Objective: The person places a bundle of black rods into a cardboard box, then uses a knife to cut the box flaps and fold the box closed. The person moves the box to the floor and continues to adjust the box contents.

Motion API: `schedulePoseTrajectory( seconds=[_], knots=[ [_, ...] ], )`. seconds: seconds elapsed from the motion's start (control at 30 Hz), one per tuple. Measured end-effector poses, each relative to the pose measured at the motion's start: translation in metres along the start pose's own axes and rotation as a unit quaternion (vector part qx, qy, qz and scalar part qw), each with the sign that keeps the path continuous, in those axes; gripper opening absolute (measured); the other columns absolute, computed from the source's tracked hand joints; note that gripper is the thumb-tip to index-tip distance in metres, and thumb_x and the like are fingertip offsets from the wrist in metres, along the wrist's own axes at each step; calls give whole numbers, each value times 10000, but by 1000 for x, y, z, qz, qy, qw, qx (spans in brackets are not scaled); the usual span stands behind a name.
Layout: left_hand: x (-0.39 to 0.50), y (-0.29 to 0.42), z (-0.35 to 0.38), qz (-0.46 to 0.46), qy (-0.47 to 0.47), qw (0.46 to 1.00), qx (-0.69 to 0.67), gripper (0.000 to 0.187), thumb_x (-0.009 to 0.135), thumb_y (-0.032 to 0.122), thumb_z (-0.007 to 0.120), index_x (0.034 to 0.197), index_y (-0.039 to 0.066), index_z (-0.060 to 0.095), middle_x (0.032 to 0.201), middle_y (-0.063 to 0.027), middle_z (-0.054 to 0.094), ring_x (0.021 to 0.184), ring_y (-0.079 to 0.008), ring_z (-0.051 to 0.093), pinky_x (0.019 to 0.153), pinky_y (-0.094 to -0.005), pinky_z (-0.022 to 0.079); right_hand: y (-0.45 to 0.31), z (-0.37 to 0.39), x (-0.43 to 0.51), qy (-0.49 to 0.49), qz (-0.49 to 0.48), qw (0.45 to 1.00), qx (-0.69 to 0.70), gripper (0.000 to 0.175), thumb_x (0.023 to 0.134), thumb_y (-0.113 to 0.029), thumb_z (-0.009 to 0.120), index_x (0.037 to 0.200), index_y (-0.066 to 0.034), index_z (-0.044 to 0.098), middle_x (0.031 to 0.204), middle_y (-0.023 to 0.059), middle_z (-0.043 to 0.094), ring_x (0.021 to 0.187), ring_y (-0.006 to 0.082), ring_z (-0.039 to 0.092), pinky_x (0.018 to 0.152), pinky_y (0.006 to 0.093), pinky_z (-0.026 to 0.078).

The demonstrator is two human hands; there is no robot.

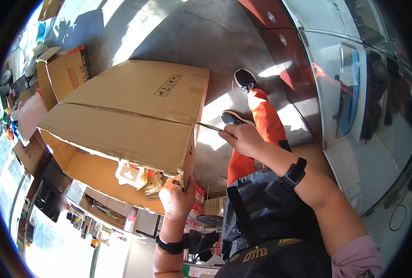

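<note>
A large cardboard box (146,90) is before me, its open end facing the lower left. Small packaged goods (132,174) in clear plastic show just inside the opening. My left hand (178,198) grips the cardboard at the opening's near corner, thumb on the outer side. My right hand (242,139) holds a thin metal cutting blade (208,126), with its tip at the box's right edge where a crease meets it. Fingers hide the handle, so I cannot tell whether it is a knife or scissors.
Another open cardboard box (65,73) stands behind on the left. On the right are a glass display case (355,90) and red drawers (279,41). A wire basket (214,205) sits low beside my apron. My shoes (245,80) are on the concrete floor (199,31).
</note>
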State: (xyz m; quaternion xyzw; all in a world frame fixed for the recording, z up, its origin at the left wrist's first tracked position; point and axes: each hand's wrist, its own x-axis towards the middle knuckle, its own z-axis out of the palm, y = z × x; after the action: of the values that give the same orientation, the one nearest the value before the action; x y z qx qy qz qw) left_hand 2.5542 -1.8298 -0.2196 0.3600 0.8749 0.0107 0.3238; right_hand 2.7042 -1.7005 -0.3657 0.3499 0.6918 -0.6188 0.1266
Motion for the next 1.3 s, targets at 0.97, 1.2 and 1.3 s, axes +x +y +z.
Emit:
schedulePoseTrajectory(
  seconds=[0.97, 1.2, 1.3],
  knots=[
    [173, -110, -147, -221, 336, 799, -448, 213, 819, 182, 598, 915, -7, 583, 741, -50, 595, 584, -114, 541, 528, -239, 430, -174, 1, 209, -141, -107, 951, -254, 441, 928, -373, 345, 872, -33, 620, 842, 133, 637, 776, 296, 612, 673, 384, 479],
    [187, -122, -142, -218, 380, 801, -409, 229, 779, 69, 521, 968, -53, 568, 865, -96, 623, 752, -174, 576, 708, -291, 442, -226, 6, 233, -164, -72, 942, -285, 302, 879, -323, 486, 906, -70, 647, 840, 112, 649, 767, 258, 626, 649, 335, 477],
    [186, -125, -141, -227, 374, 815, -379, 211, 779, 69, 520, 945, -52, 570, 848, -97, 622, 745, -169, 574, 704, -288, 441, -216, 16, 241, -208, -45, 941, -263, 324, 878, -348, 486, 938, -70, 643, 863, 108, 648, 793, 245, 623, 671, 319, 473]
  ],
)
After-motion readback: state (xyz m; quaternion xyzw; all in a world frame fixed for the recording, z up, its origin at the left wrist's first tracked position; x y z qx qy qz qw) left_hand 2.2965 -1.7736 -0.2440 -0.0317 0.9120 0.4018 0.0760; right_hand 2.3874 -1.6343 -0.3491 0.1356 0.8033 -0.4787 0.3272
